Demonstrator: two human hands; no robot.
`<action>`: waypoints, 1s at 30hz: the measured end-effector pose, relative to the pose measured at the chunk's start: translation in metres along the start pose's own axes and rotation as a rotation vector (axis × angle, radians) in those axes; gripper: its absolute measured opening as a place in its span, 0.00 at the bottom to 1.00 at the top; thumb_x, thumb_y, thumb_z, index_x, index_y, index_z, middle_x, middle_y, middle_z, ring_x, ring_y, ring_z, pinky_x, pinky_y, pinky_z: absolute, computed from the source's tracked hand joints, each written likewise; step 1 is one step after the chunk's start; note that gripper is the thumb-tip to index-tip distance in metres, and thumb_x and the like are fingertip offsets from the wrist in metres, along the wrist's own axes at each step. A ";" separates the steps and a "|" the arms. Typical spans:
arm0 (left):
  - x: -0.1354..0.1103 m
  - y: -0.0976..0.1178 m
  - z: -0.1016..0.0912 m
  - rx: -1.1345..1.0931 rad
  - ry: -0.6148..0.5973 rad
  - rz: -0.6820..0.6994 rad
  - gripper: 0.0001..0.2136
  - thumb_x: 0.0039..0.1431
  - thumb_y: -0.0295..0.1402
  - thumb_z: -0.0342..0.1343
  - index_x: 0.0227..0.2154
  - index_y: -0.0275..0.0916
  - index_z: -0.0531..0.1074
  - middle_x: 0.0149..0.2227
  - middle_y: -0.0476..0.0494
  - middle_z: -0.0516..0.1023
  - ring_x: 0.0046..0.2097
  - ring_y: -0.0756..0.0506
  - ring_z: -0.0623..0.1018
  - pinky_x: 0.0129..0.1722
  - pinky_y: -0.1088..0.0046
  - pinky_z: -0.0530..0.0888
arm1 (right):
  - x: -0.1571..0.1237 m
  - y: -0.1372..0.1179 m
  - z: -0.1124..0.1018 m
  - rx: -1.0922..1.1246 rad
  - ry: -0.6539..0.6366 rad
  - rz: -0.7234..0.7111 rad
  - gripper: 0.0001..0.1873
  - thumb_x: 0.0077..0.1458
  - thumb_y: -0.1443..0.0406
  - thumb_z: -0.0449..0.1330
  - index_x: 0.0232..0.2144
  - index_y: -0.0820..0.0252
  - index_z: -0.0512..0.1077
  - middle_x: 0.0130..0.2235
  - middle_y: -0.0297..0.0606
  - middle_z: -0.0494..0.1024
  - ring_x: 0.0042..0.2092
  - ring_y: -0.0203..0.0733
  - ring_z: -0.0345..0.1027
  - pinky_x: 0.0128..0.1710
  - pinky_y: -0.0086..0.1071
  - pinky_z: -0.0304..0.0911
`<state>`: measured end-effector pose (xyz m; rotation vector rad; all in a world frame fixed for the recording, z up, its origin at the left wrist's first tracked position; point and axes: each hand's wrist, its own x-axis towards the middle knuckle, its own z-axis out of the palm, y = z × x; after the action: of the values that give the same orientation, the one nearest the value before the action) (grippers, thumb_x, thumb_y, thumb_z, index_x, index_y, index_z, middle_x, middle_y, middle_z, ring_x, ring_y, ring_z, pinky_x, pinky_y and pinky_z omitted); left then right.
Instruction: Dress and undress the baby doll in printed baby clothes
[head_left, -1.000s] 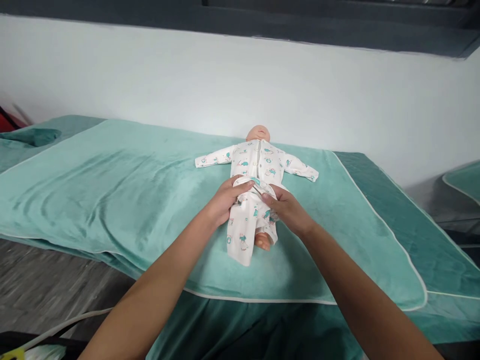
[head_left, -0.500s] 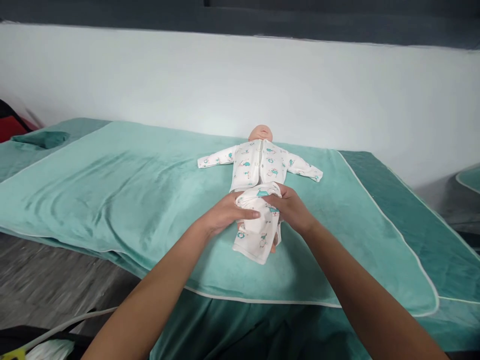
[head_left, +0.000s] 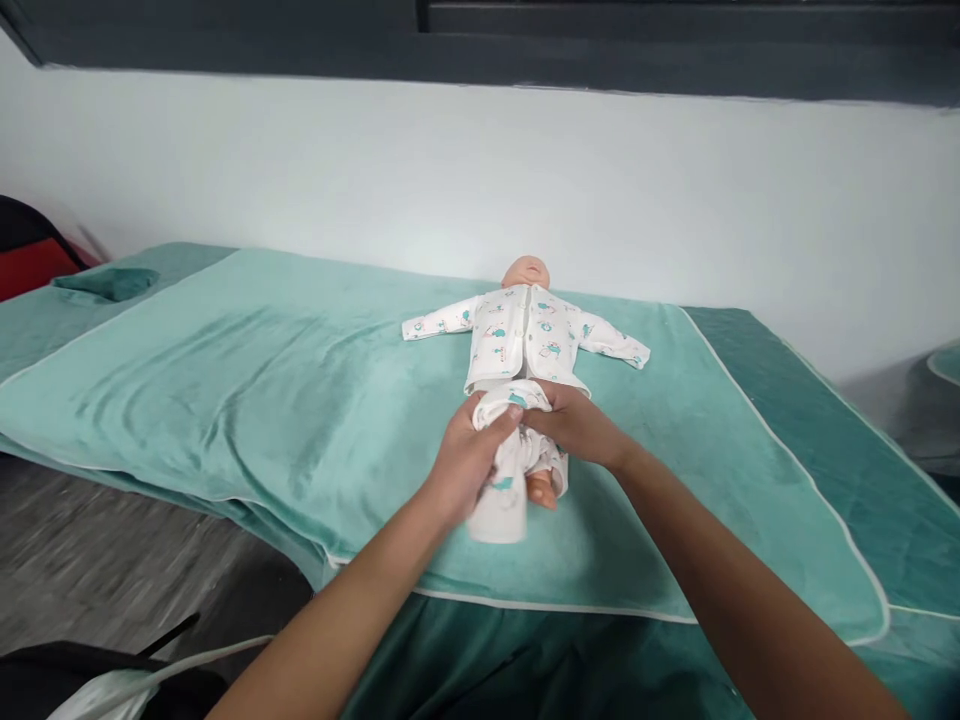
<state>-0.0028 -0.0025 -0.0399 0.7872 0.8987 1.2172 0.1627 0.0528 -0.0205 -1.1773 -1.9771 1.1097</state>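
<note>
A baby doll (head_left: 528, 272) lies on its back on a teal blanket (head_left: 247, 390), arms spread in a white printed top (head_left: 525, 338). Matching printed trousers (head_left: 507, 490) are bunched at its waist and legs. My left hand (head_left: 466, 463) is closed around the doll's left-side trouser leg, gripping the cloth. My right hand (head_left: 576, 425) pinches the trousers' waistband at the doll's hip. One bare doll foot (head_left: 541, 489) pokes out between my hands.
The blanket covers a teal-sheeted bed (head_left: 817, 420) against a white wall (head_left: 480, 180). A dark teal cloth (head_left: 106, 283) and something red lie at the far left. White plastic (head_left: 105, 692) sits at the bottom left above grey floor (head_left: 97, 560).
My left hand has shifted from the waistband down onto the trouser leg and closed round it. The trousers are more bunched. The view has drifted slightly left.
</note>
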 end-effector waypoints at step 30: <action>-0.050 -0.036 -0.054 0.490 0.150 -0.113 0.18 0.62 0.51 0.53 0.31 0.39 0.65 0.29 0.53 0.64 0.34 0.49 0.64 0.35 0.73 0.61 | 0.001 -0.014 0.009 -0.896 -0.227 -0.068 0.09 0.58 0.62 0.57 0.27 0.55 0.73 0.31 0.29 0.80 0.32 0.37 0.68 0.29 0.34 0.40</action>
<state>-0.0412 -0.0566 -0.0881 1.0245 1.3759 0.9738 0.1495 0.0467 -0.0126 -1.4124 -2.7898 0.2843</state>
